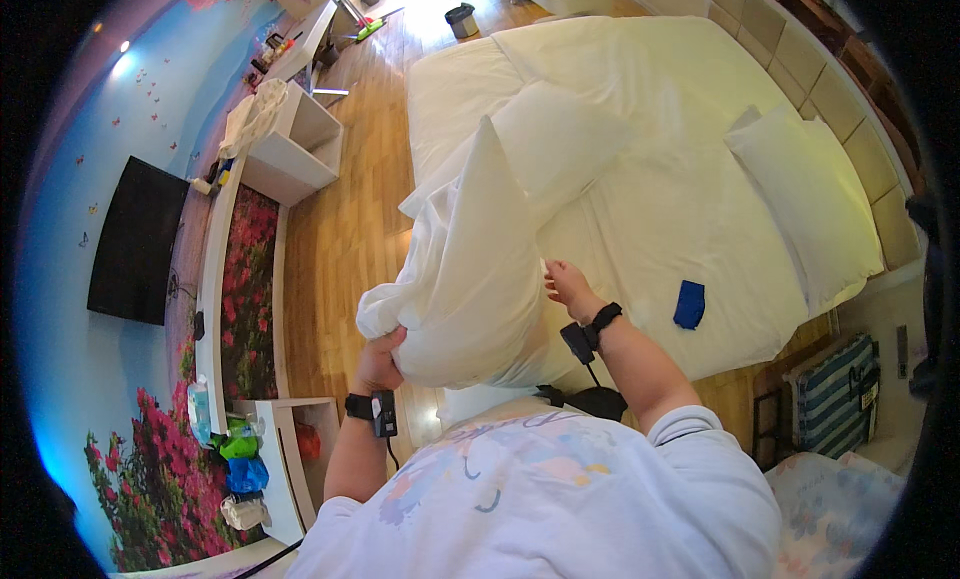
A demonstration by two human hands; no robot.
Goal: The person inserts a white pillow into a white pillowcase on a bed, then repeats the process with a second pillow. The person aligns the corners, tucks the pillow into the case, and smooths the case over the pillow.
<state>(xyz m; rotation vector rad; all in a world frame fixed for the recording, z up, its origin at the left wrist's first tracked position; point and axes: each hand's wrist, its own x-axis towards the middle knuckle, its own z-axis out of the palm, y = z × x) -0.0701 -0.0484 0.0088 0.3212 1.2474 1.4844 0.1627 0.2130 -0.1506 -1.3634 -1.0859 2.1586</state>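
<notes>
Before my body a plump white pillow in a white case stands tilted, with one pointed corner rising away from me. My left hand grips the bunched fabric at its lower left side. At the pillow's right edge my right hand has its fingers curled, with a bit of the white fabric at the fingertips. Behind the held pillow, another white pillow lies on the bed, which has a white sheet. A black device is strapped to each wrist.
Against the tiled headboard rests a white pillow. A dark blue cloth-like piece lies on the sheet. Striped folded item stands right of the bed. A white cabinet and wall-mounted television are left, across the wooden floor.
</notes>
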